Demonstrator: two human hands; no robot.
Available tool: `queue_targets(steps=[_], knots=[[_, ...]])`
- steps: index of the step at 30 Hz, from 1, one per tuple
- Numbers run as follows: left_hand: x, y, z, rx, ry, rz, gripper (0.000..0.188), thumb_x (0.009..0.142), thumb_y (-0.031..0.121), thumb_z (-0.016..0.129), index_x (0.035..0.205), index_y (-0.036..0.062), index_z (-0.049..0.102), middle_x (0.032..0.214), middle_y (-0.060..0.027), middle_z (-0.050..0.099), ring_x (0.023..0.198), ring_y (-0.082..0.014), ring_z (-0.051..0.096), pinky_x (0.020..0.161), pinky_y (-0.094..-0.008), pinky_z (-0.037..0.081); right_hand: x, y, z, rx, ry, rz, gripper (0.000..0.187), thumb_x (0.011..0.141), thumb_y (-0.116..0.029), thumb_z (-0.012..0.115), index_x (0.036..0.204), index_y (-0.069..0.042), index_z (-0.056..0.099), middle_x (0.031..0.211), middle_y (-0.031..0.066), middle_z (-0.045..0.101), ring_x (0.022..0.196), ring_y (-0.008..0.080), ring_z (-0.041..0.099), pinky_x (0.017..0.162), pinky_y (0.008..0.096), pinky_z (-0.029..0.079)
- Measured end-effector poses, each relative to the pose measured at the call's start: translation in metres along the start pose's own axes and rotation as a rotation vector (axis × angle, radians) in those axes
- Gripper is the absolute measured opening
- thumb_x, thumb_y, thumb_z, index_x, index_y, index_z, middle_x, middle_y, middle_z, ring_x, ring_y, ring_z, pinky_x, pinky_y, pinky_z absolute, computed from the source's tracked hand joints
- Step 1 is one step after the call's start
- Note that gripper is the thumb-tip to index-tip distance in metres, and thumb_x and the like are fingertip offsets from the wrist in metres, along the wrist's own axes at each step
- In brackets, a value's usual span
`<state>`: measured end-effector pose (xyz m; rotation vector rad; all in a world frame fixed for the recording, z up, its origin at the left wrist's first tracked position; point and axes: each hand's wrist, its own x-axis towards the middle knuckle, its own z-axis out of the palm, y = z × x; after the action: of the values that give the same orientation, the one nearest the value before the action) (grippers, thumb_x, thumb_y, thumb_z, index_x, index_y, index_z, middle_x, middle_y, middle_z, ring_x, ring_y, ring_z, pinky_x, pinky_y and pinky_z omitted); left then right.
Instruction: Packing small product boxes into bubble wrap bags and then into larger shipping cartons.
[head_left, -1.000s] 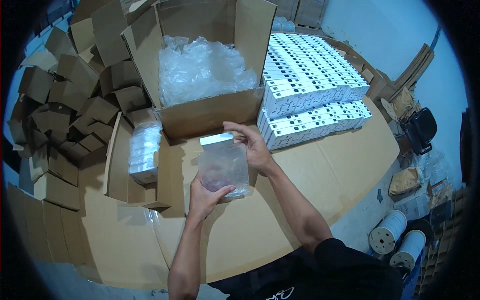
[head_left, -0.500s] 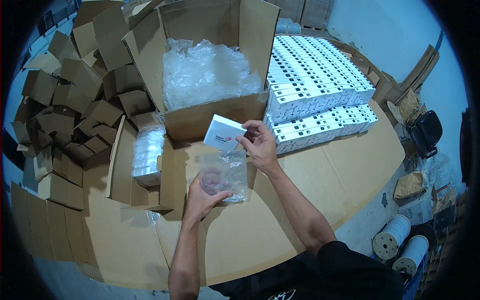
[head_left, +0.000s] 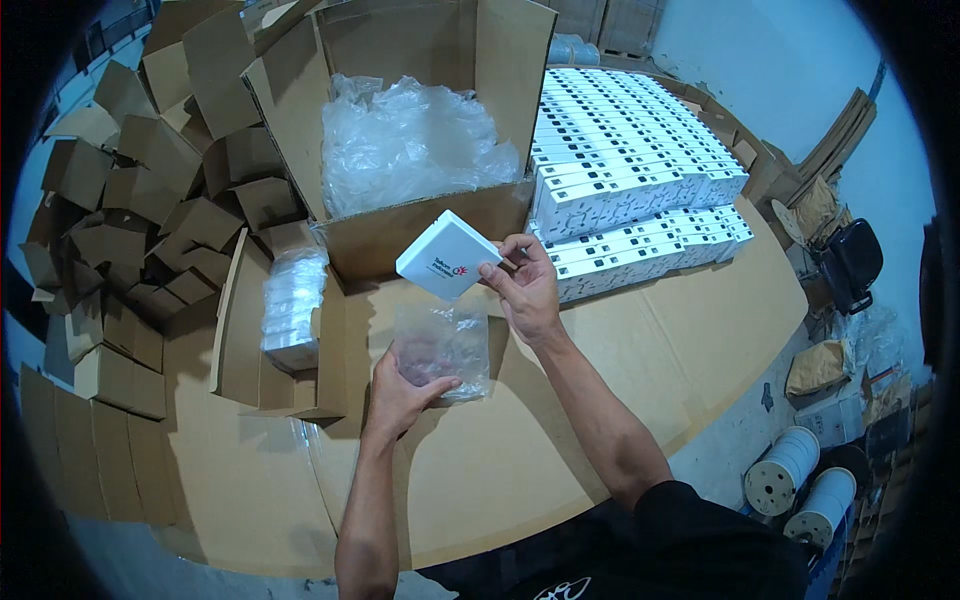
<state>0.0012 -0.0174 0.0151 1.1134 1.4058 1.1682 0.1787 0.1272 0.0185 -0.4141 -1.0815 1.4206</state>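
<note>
- White square box (head_left: 445, 250) being turned further by pinching right hand (head_left: 528, 288).
- Clear plastic bag (head_left: 462, 345) being pinched by left hand (head_left: 403, 392), unfilled.
- Centre-left: plastic-wrapped white stack (head_left: 293, 308) being kept.

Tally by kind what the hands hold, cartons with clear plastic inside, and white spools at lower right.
White box in the right hand: 1
Clear bag in the left hand: 1
Cartons with clear plastic inside: 2
White spools: 2
Total: 6
</note>
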Motion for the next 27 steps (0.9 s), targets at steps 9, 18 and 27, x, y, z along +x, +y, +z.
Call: queue_targets(steps=[9, 18, 27], knots=[[0.002, -0.006, -0.001, -0.002, 0.053, 0.039, 0.064, 0.072, 0.005, 0.091, 0.125, 0.0016, 0.057, 0.114, -0.0095, 0.069, 0.102, -0.0189, 0.070, 0.089, -0.0346, 0.058, 0.000, -0.008, -0.001, 0.004, -0.062, 0.032, 0.032, 0.088, 0.005, 0.076, 0.108, -0.006, 0.053, 0.111, 0.0082, 0.066, 0.106, 0.0147, 0.064, 0.093, 0.0313, 0.056], [0.005, -0.009, -0.003, 0.004, 0.073, 0.052, 0.062, 0.072, 0.007, 0.091, 0.124, -0.0002, 0.057, 0.113, -0.0102, 0.069, 0.103, -0.0200, 0.069, 0.091, -0.0350, 0.056, -0.005, 0.007, -0.001, -0.146, -0.067, 0.134, 0.024, 0.092, -0.002, 0.074, 0.106, -0.006, 0.055, 0.099, 0.0037, 0.066, 0.096, 0.0106, 0.064, 0.085, 0.0258, 0.053], [0.007, -0.012, -0.003, 0.008, 0.090, 0.089, 0.061, 0.072, 0.008, 0.091, 0.122, 0.0008, 0.058, 0.112, -0.0094, 0.070, 0.102, -0.0184, 0.068, 0.089, -0.0339, 0.056, -0.005, 0.009, -0.010, 0.069, -0.058, 0.204, 0.022, 0.094, -0.005, 0.072, 0.105, -0.010, 0.055, 0.099, 0.0025, 0.067, 0.088, 0.0078, 0.061, 0.071, 0.0227, 0.046]])
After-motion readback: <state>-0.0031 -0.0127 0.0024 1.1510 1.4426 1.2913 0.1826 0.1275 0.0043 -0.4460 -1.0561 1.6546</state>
